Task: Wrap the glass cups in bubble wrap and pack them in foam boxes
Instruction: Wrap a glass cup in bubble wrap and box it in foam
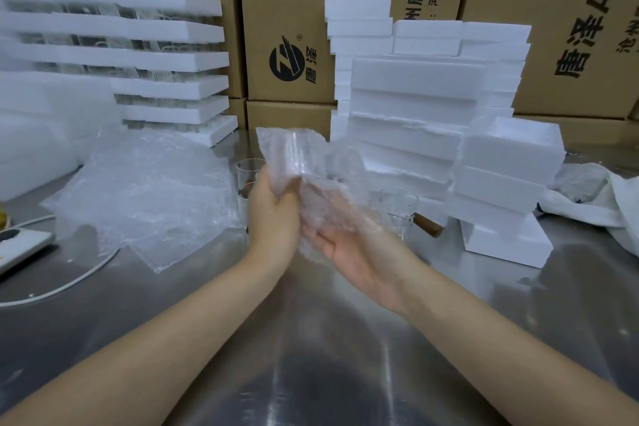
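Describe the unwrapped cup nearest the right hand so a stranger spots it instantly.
Start at the tall stack of white foam boxes on the right of the steel table. At its foot stands a clear glass cup. Alone among the bare cups, it shows a brown wooden handle.

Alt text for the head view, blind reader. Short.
A left hand grips a glass cup half rolled in bubble wrap above a steel table, the right hand open beneath the wrap. Foam boxes stack behind right; loose wrap sheets lie left.
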Motion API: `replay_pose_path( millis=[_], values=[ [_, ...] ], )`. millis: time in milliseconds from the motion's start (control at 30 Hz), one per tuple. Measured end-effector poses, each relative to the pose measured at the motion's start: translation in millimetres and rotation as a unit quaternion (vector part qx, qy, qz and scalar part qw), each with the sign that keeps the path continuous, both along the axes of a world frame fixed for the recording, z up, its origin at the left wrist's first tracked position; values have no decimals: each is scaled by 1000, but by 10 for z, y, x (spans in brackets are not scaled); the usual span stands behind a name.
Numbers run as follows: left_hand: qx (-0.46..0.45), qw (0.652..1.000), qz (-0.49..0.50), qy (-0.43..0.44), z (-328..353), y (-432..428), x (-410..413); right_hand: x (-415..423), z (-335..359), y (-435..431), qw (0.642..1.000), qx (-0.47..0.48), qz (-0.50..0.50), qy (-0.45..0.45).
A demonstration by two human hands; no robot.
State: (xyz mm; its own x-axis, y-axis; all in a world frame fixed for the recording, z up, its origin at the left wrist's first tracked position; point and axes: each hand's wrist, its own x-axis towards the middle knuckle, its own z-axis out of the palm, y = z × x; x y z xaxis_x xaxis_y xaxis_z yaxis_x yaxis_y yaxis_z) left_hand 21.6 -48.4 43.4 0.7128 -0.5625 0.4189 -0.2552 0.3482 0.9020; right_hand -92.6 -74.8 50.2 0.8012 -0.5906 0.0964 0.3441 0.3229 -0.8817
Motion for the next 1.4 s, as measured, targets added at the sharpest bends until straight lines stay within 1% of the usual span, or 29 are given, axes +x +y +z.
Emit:
replay_pose_path(
  millis=[33, 67, 100, 133, 167, 233, 300, 333, 367, 400, 467, 533, 600, 667, 700, 767, 800, 900, 967, 1000, 1033, 1067, 1133, 1167, 1200, 1267, 1333, 1367, 1400],
  values=[
    [0, 1000, 22, 15, 29, 4, 64, -9, 3, 7, 1000, -17, 5, 12],
    [-3, 999, 41, 21, 58, 9, 140, -21, 11, 26, 998, -40, -17, 43],
    [-5, 999, 51, 17, 90, 20, 209, -24, 4, 16, 991, -78, -67, 80],
    [-2, 998, 57, 9, 123, 29, 279, -40, -12, 10, 977, -128, -142, 94],
    [5, 998, 59, 2, 157, 34, 338, -58, -30, -19, 960, -154, -218, 82],
    [22, 999, 31, -5, 206, 52, 417, -115, 15, -96, 935, -131, -328, 21],
    [36, 998, -45, -16, 254, 101, 437, -153, 63, -237, 916, -110, -385, -18],
    [41, 995, -94, -14, 279, 128, 414, -157, 107, -272, 915, -119, -384, -19],
    [57, 989, -135, -18, 296, 141, 382, -148, 112, -304, 925, -138, -353, -3],
    [81, 983, -160, -36, 313, 146, 345, -126, 103, -303, 943, -151, -297, 22],
    [158, 969, -160, -104, 340, 119, 290, -81, 6, -250, 961, -193, -180, 79],
    [221, 956, -142, -133, 328, 57, 269, -33, -87, -187, 973, -179, -126, 79],
    [238, 952, -122, -151, 273, 56, 283, -31, -130, -178, 981, -152, -112, 50],
    [200, 957, -94, -187, 239, 114, 236, -50, -134, -200, 973, -177, -135, 52],
    [184, 956, -72, -218, 226, 124, 221, -53, -142, -206, 969, -185, -152, 61],
    [189, 939, -24, -285, 191, 126, 217, -33, -153, -184, 963, -185, -178, 81],
    [191, 940, -27, -281, 186, 125, 227, -16, -161, -169, 959, -188, -190, 92],
    [173, 960, -94, -198, 231, 120, 278, 2, -174, -162, 953, -190, -219, 93],
    [139, 970, -143, -142, 258, 127, 316, -3, -173, -211, 956, -170, -226, 81],
    [125, 969, -180, -111, 268, 139, 303, -7, -174, -230, 956, -168, -226, 78],
    [117, 964, -215, -103, 253, 147, 278, -15, -172, -240, 956, -172, -224, 80],
    [119, 954, -240, -133, 222, 156, 242, -23, -171, -245, 954, -179, -224, 88],
    [134, 927, -246, -251, 141, 165, 179, -37, -151, -222, 947, -194, -233, 105],
    [129, 921, -242, -275, 139, 172, 165, -38, -139, -215, 948, -190, -233, 102],
    [112, 930, -231, -264, 161, 175, 165, -32, -124, -210, 957, -173, -220, 81],
    [47, 966, -156, -200, 215, 157, 196, -37, -66, -194, 977, -101, -189, 3],
    [20, 991, -78, -109, 274, 122, 253, -69, 9, -195, 984, -26, -161, -74],
    [40, 994, -80, -64, 298, 109, 268, -89, 35, -200, 985, 0, -140, -103],
    [72, 990, -118, -22, 313, 98, 282, -113, 46, -210, 985, 25, -118, -125]
  ],
)
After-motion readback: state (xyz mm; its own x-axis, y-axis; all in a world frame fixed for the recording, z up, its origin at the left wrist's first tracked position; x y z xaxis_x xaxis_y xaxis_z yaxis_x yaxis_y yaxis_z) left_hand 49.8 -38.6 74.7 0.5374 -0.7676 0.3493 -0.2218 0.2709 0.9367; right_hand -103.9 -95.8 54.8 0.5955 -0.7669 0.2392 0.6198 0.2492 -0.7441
